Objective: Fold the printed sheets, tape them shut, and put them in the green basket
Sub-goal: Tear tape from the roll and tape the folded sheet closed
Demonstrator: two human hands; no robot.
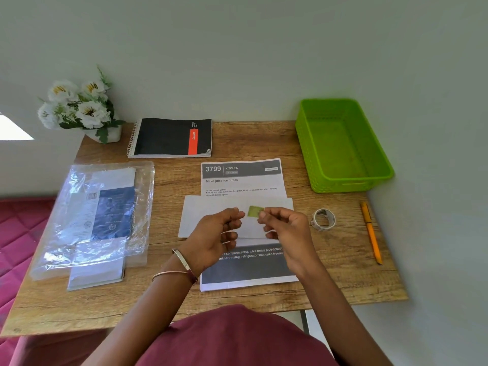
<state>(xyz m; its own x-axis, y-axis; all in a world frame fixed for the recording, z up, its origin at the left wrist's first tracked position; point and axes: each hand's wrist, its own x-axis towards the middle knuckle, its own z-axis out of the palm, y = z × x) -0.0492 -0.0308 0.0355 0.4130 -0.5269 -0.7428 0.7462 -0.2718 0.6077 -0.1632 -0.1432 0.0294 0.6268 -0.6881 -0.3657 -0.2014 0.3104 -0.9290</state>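
Note:
A folded white sheet point(211, 207) lies across a stack of printed sheets point(243, 180) in the middle of the wooden table. Just above the folded sheet, my right hand point(285, 228) pinches a small greenish piece of tape point(254, 211) between thumb and forefinger. My left hand point(214, 233) hovers beside it, fingers curled, its fingertips close to the tape's left end; whether it touches the tape I cannot tell. The tape roll point(323, 220) stands on the table to the right of my hands. The green basket point(343, 146) sits empty at the back right.
An orange pen point(371, 232) lies near the right edge. A black spiral notebook point(171, 137) rests at the back, with white flowers in a pot point(79, 109) at the back left. A clear plastic packet of paper point(97, 217) covers the left side.

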